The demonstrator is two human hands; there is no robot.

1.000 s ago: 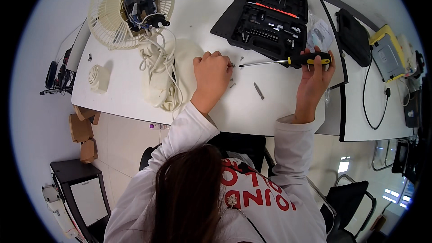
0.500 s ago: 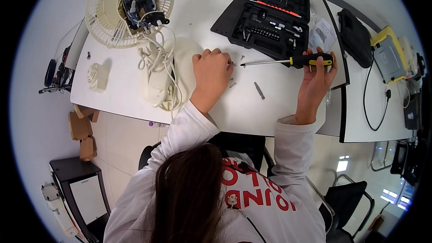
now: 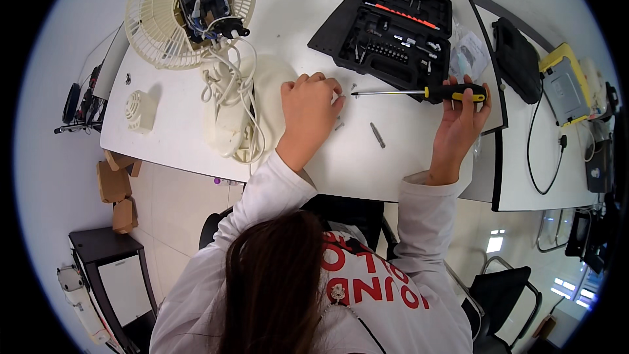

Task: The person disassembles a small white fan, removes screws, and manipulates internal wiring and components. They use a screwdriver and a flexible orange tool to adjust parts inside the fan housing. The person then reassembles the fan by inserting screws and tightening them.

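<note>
My right hand (image 3: 460,118) holds a black-and-yellow screwdriver (image 3: 452,93) by its handle, level above the table, with the shaft pointing left. My left hand (image 3: 309,110) is closed, fingers curled, thumb and forefinger pinching at a small metal screw (image 3: 343,96) that barely shows. The screwdriver tip is a short way right of these fingertips. Loose screws lie near the left hand, one (image 3: 354,86) beyond the tip and another (image 3: 339,126) nearer me. A grey double-ended bit (image 3: 377,135) rests on the white table between my hands.
To the left stands a partly dismantled cream fan, its grille (image 3: 154,19) and motor (image 3: 213,10) exposed, cables hanging over its base (image 3: 226,134). A cream housing (image 3: 140,112) sits farther left. Beyond my right hand lies an open black tool case (image 3: 393,69), beside a clear plastic bag (image 3: 468,56).
My left thumb and forefinger have shifted slightly at the small screw. The right hand and screwdriver have stayed almost still, and the whole view has moved a little.
</note>
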